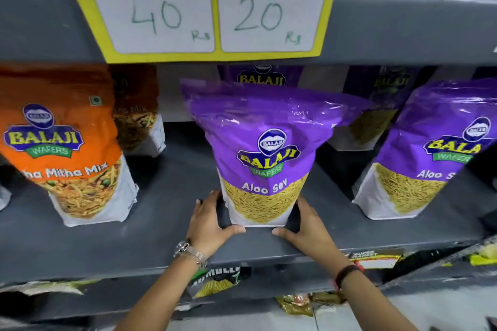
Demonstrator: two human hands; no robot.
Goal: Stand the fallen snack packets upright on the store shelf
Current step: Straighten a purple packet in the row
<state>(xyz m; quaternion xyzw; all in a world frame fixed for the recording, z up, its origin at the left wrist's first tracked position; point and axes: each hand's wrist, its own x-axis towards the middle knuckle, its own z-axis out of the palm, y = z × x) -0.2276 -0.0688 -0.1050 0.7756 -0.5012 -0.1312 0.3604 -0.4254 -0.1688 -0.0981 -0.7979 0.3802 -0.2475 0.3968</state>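
Note:
A purple Aloo Sev packet [265,148] stands upright in the middle of the grey shelf [166,239]. My left hand [208,223] cups its lower left corner and my right hand [306,226] cups its lower right corner, thumbs in front of the base. A second purple Aloo Sev packet [430,153] stands upright at the right. At the left an orange Mitha Mix packet [64,148] stands upright. More purple packets [262,76] and another orange packet [137,113] stand behind in shadow.
A yellow price card [212,8] marked 40 and 20 hangs from the shelf above, low over the packet tops. Below the shelf edge lie other snack packets [215,279] and a small shelf label [375,259].

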